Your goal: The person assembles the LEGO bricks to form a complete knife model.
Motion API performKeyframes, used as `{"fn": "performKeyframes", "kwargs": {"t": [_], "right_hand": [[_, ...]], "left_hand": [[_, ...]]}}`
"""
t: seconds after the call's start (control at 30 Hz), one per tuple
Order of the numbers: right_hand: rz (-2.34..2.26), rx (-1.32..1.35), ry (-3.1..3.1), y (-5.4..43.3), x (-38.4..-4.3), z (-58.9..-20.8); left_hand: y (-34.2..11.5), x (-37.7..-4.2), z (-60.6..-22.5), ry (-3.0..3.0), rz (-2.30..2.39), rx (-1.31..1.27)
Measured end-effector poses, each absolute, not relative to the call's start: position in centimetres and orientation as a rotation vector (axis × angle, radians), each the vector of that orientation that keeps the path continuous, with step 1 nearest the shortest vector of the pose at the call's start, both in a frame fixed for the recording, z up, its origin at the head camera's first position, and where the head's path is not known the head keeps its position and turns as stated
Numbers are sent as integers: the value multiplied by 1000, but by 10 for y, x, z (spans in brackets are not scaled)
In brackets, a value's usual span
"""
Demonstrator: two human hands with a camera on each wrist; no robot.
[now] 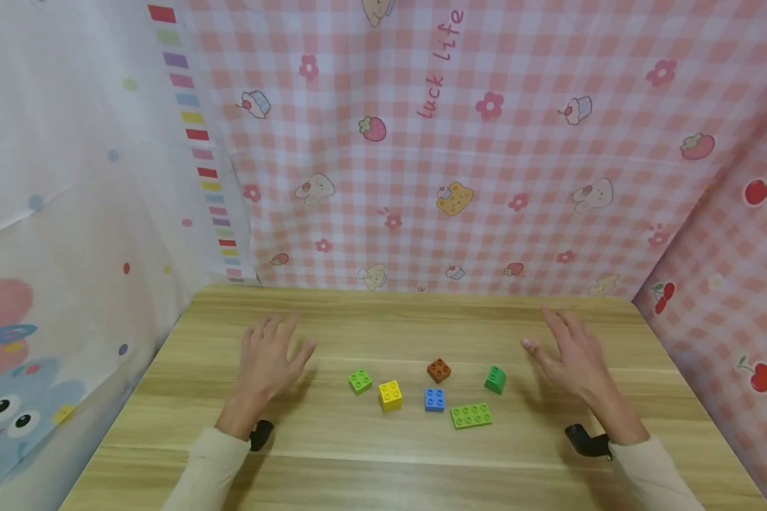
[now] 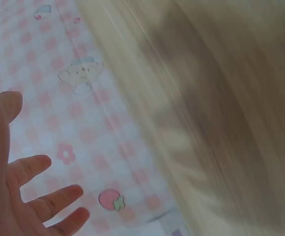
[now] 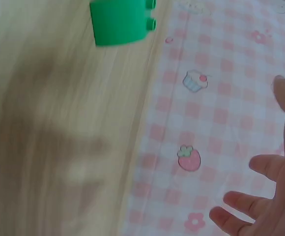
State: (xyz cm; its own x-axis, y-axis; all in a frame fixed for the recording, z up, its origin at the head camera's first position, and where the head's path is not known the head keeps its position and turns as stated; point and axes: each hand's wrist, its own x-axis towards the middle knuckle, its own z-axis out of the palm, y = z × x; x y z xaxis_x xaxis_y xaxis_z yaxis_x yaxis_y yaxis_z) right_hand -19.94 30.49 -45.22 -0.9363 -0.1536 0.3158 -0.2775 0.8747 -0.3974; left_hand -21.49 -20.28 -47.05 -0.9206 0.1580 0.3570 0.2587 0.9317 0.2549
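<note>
Both hands hover over the wooden table with fingers spread and nothing in them. My left hand [image 1: 270,360] is on the left, nearest a lime-green square brick [image 1: 360,382]. My right hand [image 1: 574,360] is on the right, nearest a dark green brick with a curved side [image 1: 495,380], which also shows at the top of the right wrist view. Between the hands lie a yellow brick [image 1: 390,396], a brown brick [image 1: 439,370], a blue brick [image 1: 434,399] and a long lime-green brick [image 1: 471,416], all studs up and apart from one another.
The wooden table [image 1: 358,468] ends at the back against a pink checked cloth [image 1: 358,163]. A white patterned cloth [image 1: 89,213] hangs along the left side, and a pink cloth with cherries [image 1: 729,284] along the right. Black wrist mounts [image 1: 586,441] sit under the wrists.
</note>
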Motion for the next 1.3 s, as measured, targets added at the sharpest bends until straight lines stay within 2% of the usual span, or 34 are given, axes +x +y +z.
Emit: {"fn": "performKeyframes", "kwargs": {"t": [0.27,0.6,0.93,1.3], "right_hand": [[940,394,-2724,292,-190,-456],[965,493,-2691,277,-176,-462],[1175,502,-2776,263,-161,-468],[1318,701,-2829,258,-155,-488]], "left_hand": [[-184,-208,-478,-2744,-678,-389],[-162,-197,-483,-2718,-907,-406],[-141,-186,-490,-2735,-1052,-461],[-120,-174,-495,-2833,-1239,-614]]}}
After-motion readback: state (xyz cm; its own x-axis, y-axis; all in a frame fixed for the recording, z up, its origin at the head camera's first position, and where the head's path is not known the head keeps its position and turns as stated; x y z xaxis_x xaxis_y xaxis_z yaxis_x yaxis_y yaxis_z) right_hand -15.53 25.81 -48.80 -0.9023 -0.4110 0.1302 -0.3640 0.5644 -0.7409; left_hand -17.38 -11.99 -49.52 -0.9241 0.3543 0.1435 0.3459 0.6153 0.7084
